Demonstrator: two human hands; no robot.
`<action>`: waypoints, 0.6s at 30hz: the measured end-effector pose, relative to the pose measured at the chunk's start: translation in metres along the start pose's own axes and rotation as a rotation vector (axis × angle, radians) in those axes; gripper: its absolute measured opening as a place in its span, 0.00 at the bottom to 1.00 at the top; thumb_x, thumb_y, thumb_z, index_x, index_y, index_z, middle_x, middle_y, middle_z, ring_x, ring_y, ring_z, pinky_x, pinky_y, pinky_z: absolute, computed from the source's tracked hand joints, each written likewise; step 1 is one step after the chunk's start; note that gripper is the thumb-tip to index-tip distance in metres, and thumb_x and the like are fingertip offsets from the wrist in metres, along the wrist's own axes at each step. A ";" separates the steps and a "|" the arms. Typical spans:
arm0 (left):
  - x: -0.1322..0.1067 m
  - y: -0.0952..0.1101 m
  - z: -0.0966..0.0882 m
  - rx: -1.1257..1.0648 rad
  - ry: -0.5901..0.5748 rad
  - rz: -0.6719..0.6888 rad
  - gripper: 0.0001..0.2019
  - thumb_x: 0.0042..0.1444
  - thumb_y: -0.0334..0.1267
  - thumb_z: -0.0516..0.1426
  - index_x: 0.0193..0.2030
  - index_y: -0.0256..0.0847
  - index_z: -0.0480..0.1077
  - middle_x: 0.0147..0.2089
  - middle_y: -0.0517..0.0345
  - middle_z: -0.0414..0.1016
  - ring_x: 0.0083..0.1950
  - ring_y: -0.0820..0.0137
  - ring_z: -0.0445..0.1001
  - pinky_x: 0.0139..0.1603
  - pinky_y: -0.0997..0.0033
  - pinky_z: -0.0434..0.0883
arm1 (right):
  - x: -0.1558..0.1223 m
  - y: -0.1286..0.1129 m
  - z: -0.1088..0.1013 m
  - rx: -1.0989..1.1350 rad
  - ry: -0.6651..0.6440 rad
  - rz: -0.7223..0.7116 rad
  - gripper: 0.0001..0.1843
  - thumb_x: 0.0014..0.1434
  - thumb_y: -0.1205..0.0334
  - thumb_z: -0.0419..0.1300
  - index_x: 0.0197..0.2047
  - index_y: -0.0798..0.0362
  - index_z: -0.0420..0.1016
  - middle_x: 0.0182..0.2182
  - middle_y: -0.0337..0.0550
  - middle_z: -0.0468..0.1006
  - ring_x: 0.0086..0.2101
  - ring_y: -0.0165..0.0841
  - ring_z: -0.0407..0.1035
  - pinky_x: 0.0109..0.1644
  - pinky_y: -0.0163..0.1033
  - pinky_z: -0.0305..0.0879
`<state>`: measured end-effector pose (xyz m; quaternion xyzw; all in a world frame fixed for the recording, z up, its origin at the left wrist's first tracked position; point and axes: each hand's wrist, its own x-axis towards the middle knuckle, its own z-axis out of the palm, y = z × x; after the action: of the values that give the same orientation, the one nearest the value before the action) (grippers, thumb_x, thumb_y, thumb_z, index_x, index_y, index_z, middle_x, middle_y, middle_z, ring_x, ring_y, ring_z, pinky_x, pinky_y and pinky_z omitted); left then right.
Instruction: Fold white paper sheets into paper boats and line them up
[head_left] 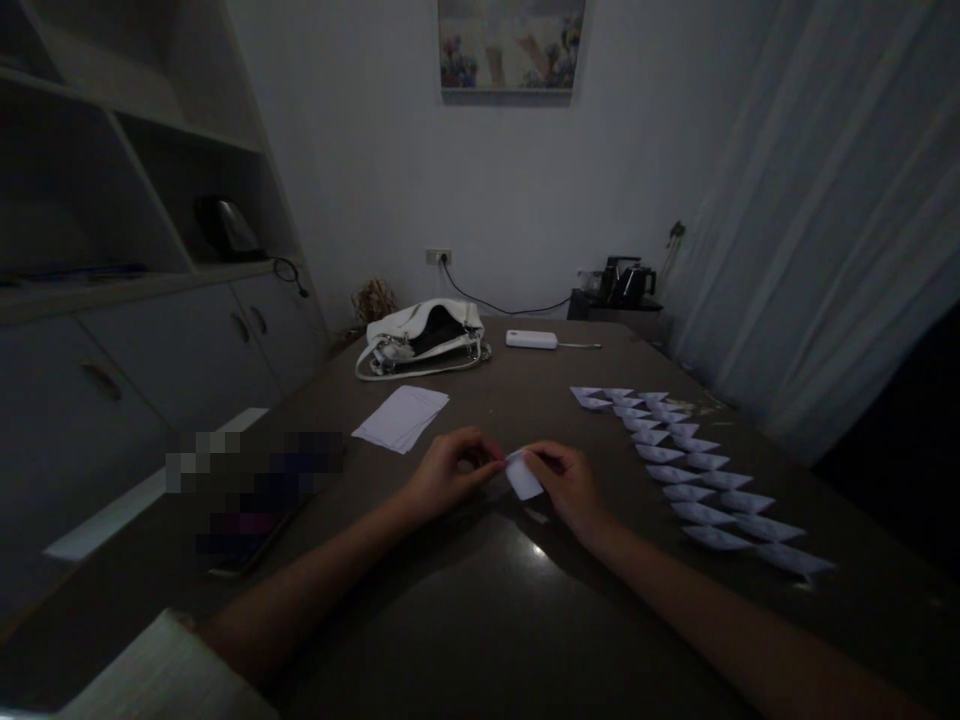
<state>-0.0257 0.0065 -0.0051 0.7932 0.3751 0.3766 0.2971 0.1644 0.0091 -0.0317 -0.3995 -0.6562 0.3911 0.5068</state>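
Observation:
A small folded piece of white paper (525, 479) is held over the middle of the table between my two hands. My left hand (455, 468) pinches its left upper corner between thumb and fingertips. On the other side, my right hand (567, 485) grips the right edge, thumb in front and fingers behind. Rows of folded white paper boats (685, 461) stand on the table to the right of my right hand. Beyond my left hand lies a loose stack of white paper sheets (401, 417). The exact folds in the held paper are too small to make out.
A white handbag (424, 338) sits at the back of the brown table (480, 630), with a white power bank (532, 340) and its short cable to the right. On the left lies a dark, partly pixelated phone-like object (259, 510). A black kettle (634, 285) stands beyond the far edge.

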 end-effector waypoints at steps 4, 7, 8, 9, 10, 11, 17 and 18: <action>0.000 0.003 -0.002 0.129 -0.057 0.078 0.10 0.55 0.42 0.57 0.35 0.36 0.70 0.35 0.56 0.68 0.34 0.72 0.69 0.35 0.74 0.66 | -0.002 -0.001 0.001 -0.029 -0.010 -0.022 0.11 0.55 0.57 0.58 0.30 0.55 0.77 0.27 0.44 0.77 0.29 0.33 0.70 0.31 0.34 0.64; 0.000 0.004 -0.002 0.221 -0.080 0.118 0.09 0.56 0.42 0.55 0.34 0.37 0.69 0.34 0.57 0.67 0.35 0.71 0.67 0.35 0.74 0.65 | -0.003 -0.001 0.001 -0.067 -0.010 -0.027 0.11 0.54 0.58 0.58 0.30 0.55 0.77 0.27 0.44 0.78 0.29 0.33 0.71 0.31 0.34 0.64; 0.000 0.005 -0.002 0.237 -0.090 0.126 0.09 0.57 0.42 0.55 0.34 0.37 0.68 0.34 0.57 0.67 0.35 0.71 0.67 0.35 0.74 0.64 | -0.003 -0.001 0.001 -0.081 -0.009 -0.028 0.10 0.54 0.58 0.58 0.30 0.55 0.77 0.27 0.44 0.78 0.29 0.33 0.71 0.31 0.34 0.65; 0.000 0.005 -0.002 0.249 -0.103 0.131 0.09 0.57 0.41 0.54 0.34 0.37 0.68 0.34 0.56 0.67 0.35 0.71 0.67 0.35 0.74 0.64 | -0.004 -0.002 0.002 -0.093 -0.007 -0.033 0.10 0.54 0.58 0.58 0.30 0.55 0.77 0.27 0.44 0.78 0.29 0.33 0.71 0.31 0.34 0.65; 0.000 0.005 -0.003 0.259 -0.112 0.135 0.09 0.58 0.41 0.53 0.34 0.37 0.68 0.34 0.56 0.67 0.35 0.71 0.67 0.35 0.74 0.64 | -0.004 -0.002 0.002 -0.102 -0.007 -0.039 0.10 0.54 0.58 0.58 0.30 0.55 0.77 0.28 0.44 0.78 0.29 0.34 0.72 0.31 0.35 0.65; 0.000 0.006 -0.003 0.266 -0.117 0.140 0.08 0.58 0.40 0.52 0.34 0.37 0.68 0.34 0.56 0.68 0.35 0.71 0.67 0.35 0.74 0.64 | -0.005 -0.003 0.002 -0.106 -0.007 -0.047 0.10 0.55 0.58 0.57 0.31 0.54 0.77 0.28 0.45 0.78 0.30 0.34 0.72 0.32 0.35 0.65; -0.001 0.004 -0.003 0.214 -0.061 0.127 0.10 0.57 0.42 0.53 0.32 0.37 0.68 0.33 0.56 0.68 0.35 0.71 0.67 0.36 0.73 0.65 | -0.005 -0.006 0.003 -0.092 -0.002 -0.066 0.10 0.55 0.58 0.57 0.31 0.54 0.77 0.29 0.45 0.79 0.31 0.34 0.72 0.33 0.36 0.66; -0.001 0.003 -0.002 0.187 -0.039 0.101 0.10 0.57 0.43 0.54 0.33 0.37 0.68 0.32 0.56 0.69 0.34 0.71 0.68 0.36 0.73 0.65 | -0.005 -0.007 0.003 -0.087 -0.001 -0.064 0.10 0.55 0.58 0.57 0.31 0.54 0.77 0.29 0.45 0.79 0.31 0.34 0.72 0.33 0.35 0.66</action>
<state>-0.0264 0.0043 -0.0018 0.8425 0.3622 0.3391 0.2098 0.1611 0.0018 -0.0278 -0.3998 -0.6855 0.3460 0.5007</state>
